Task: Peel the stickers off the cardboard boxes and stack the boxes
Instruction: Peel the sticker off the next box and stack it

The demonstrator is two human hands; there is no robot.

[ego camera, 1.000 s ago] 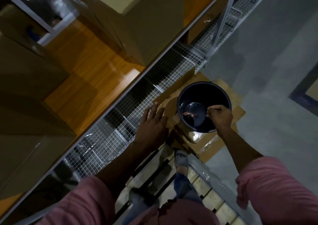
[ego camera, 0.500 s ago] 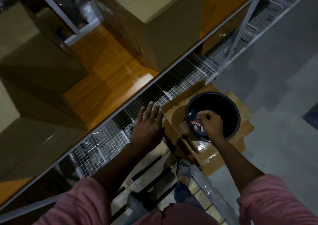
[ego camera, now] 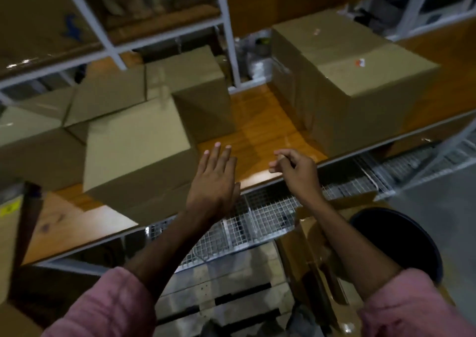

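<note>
While both hands hovered at the tabletop (ego camera: 260, 130) edge, the left hand (ego camera: 213, 179) was spread flat and the right hand (ego camera: 296, 169) loosely curled, empty; bare wood lay ahead between a cardboard box (ego camera: 136, 146) left and a stickered box (ego camera: 360, 79) right.

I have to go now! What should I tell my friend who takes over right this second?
Left hand: open, flat, held over the shelf edge, holding nothing.
Right hand: fingers loosely curled, nothing seen in them.
Big cardboard box on the right of the wooden shelf has a red-and-white sticker on top: peel it.
Boxes on the left show no stickers.
Black bin stands lower right.
How much stacking remains is unclear.
</note>
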